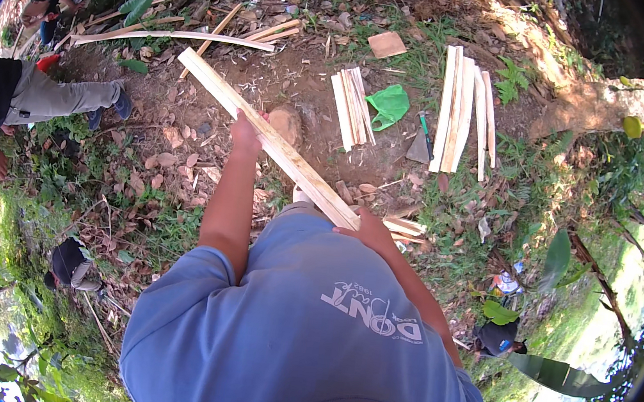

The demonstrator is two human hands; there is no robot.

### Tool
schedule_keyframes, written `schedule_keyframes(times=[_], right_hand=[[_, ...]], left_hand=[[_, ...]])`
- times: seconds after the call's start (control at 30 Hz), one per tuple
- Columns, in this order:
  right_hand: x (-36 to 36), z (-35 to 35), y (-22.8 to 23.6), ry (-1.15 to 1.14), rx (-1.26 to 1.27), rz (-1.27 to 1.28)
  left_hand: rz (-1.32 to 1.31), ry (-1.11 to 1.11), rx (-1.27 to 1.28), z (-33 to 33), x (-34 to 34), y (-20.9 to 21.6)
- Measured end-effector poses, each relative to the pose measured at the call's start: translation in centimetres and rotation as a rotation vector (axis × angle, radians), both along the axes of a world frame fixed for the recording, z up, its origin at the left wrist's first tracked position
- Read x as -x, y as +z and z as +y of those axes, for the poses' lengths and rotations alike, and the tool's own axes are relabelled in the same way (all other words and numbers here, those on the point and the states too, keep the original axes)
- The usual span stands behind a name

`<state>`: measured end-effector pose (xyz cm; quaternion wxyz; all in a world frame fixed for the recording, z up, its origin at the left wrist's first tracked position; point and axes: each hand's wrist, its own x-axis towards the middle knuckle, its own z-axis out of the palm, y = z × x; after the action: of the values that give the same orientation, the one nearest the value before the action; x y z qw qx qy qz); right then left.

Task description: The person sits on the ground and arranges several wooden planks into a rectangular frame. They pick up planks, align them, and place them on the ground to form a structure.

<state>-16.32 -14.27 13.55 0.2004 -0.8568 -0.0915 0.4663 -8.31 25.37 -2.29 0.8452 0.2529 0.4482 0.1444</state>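
Note:
A long pale wooden plank (294,165) slants across in front of my body, its far end to the upper left and its near end by my waist. A lengthwise line runs along it; I cannot tell whether it is one board or two laid together. My left hand (247,132) is closed round its edge near the middle. At the near end my right hand (370,231) grips it, fingers partly hidden. Just beyond the plank stands a round cut stump (284,126). Some shorter wood strips (404,227) lie on the ground beside my right hand.
Ahead lie a short bundle of strips (353,108), a green plastic bag (388,106), a teal-handled tool (426,129) and longer planks (454,109). A square wood piece (387,45) rests farther off. People are at left, including one in grey trousers (58,99); another (497,337) is at right.

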Motion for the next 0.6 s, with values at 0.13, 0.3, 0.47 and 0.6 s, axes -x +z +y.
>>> schedule_keyframes(times=[0.13,0.3,0.47,0.6], right_hand=[[0.0,-0.9,-0.7,0.09,0.071,-0.065],[-0.2,-0.9,0.8,0.124,0.13,-0.088],[1.2,-3.3,-2.4,0.114,0.094,-0.042],[2.2,-6.1,-5.4,0.16,0.006,-0.035]], left_hand=[[0.102,0.001,-0.004,-1.6,0.5,-1.9],[0.184,0.062,0.012,-2.3,2.2,-4.6],[0.119,-0.016,-0.047,-3.4,5.0,-3.2],[0.052,-0.113,-0.095,-4.5,7.4,-1.9]])
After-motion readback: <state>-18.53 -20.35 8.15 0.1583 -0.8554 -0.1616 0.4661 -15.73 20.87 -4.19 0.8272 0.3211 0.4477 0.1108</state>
